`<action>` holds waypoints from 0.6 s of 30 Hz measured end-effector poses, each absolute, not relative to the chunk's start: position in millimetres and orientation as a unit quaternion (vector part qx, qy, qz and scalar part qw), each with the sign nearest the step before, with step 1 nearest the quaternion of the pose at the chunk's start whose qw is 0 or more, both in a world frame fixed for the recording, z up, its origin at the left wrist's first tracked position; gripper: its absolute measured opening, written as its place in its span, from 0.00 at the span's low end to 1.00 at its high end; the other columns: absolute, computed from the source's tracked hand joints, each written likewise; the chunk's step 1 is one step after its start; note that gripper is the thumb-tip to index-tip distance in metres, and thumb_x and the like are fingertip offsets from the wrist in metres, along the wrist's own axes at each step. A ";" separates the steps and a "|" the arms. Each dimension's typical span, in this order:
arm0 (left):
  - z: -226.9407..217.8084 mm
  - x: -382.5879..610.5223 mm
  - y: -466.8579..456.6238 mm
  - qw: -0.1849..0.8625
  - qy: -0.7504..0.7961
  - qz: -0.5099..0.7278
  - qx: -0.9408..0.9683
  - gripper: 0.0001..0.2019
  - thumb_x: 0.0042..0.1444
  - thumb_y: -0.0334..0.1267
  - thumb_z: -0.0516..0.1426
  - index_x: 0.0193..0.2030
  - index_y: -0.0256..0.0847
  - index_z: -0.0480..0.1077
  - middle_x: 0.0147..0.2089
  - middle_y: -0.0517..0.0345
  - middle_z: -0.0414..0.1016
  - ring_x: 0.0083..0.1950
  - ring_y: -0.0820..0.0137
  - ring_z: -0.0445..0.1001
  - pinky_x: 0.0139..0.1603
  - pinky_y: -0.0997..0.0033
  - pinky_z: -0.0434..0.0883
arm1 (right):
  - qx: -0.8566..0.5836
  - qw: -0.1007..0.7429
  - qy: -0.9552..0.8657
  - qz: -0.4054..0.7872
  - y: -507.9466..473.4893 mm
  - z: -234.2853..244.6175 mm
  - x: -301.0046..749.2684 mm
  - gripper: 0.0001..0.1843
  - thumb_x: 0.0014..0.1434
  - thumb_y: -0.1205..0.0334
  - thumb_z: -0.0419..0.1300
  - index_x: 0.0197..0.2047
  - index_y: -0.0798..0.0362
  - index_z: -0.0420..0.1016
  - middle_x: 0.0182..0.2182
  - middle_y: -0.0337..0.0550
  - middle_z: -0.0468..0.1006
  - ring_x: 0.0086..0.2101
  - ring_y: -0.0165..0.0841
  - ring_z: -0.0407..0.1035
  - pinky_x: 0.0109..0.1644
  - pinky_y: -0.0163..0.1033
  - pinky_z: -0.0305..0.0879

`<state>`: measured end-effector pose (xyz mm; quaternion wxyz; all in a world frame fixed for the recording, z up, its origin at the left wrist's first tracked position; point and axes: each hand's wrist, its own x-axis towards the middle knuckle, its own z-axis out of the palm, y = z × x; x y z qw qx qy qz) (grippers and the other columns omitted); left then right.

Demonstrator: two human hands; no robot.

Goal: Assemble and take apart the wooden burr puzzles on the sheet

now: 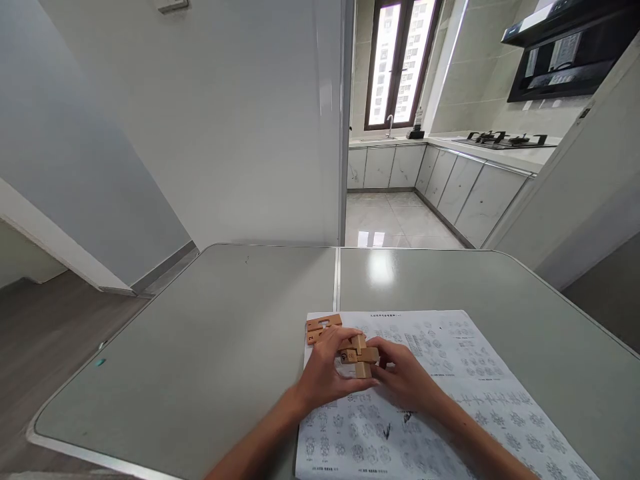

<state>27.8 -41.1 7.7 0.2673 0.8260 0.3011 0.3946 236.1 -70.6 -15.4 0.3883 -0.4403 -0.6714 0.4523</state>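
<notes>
Both my hands meet over a small wooden puzzle [359, 356] made of crossed tan blocks. My left hand [325, 375] curls round its left side, fingers closed on it. From the right, my right hand [404, 377] grips the same puzzle with bent fingers. The puzzle sits just above a large printed instruction sheet [450, 373] covered with small diagrams. Loose wooden puzzle pieces [323, 327] lie at the sheet's top left corner, just beyond my left fingers.
The sheet lies on a grey table [210, 347] with a seam down its middle and rounded corners. Beyond it a white wall [225, 120] and an open doorway lead to a kitchen with cabinets [450, 180], a stove and a window.
</notes>
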 end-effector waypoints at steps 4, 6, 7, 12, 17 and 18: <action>8.5 27.2 -41.3 0.271 0.306 0.389 0.826 0.36 0.48 0.49 0.75 0.60 0.48 0.67 0.55 0.52 0.78 0.54 0.58 0.78 0.59 0.57 0.73 | -0.442 0.389 -0.671 0.450 -71.7 -16.6 236.6 0.07 0.60 0.68 0.58 0.41 0.50 0.74 0.34 0.39 0.78 0.31 0.32 0.66 0.34 0.35 0.66; 8.7 27.1 -41.0 0.274 0.304 0.387 0.826 0.36 0.47 0.49 0.75 0.60 0.47 0.67 0.54 0.52 0.78 0.54 0.58 0.78 0.59 0.57 0.73 | -0.445 0.392 -0.670 0.447 -71.9 -18.2 236.7 0.08 0.60 0.68 0.58 0.42 0.50 0.75 0.34 0.40 0.78 0.31 0.32 0.66 0.33 0.35 0.66; 8.7 27.1 -40.8 0.276 0.303 0.387 0.826 0.36 0.47 0.50 0.75 0.60 0.47 0.67 0.54 0.52 0.78 0.54 0.58 0.78 0.59 0.57 0.73 | -0.447 0.394 -0.669 0.444 -71.8 -19.1 236.8 0.08 0.60 0.68 0.58 0.42 0.50 0.75 0.34 0.40 0.78 0.31 0.33 0.66 0.33 0.35 0.65; 7.9 27.7 -40.3 0.275 0.305 0.383 0.828 0.37 0.47 0.53 0.75 0.60 0.47 0.67 0.54 0.51 0.79 0.54 0.57 0.78 0.58 0.57 0.74 | -0.463 0.396 -0.669 0.426 -70.9 -23.1 236.4 0.10 0.57 0.69 0.57 0.41 0.49 0.75 0.32 0.38 0.77 0.30 0.33 0.67 0.32 0.35 0.65; 9.0 27.9 -39.8 0.282 0.292 0.379 0.831 0.37 0.48 0.54 0.74 0.61 0.47 0.67 0.54 0.52 0.79 0.54 0.58 0.79 0.59 0.56 0.74 | -0.465 0.410 -0.648 0.443 -71.3 -24.0 234.4 0.18 0.55 0.70 0.58 0.49 0.47 0.71 0.36 0.38 0.81 0.31 0.33 0.72 0.35 0.37 0.69; 9.3 27.9 -39.4 0.283 0.288 0.377 0.834 0.37 0.49 0.54 0.74 0.61 0.48 0.67 0.55 0.51 0.79 0.55 0.58 0.79 0.59 0.56 0.74 | -0.464 0.414 -0.646 0.444 -71.6 -23.6 234.2 0.19 0.55 0.70 0.58 0.50 0.47 0.70 0.38 0.38 0.82 0.31 0.32 0.73 0.35 0.37 0.69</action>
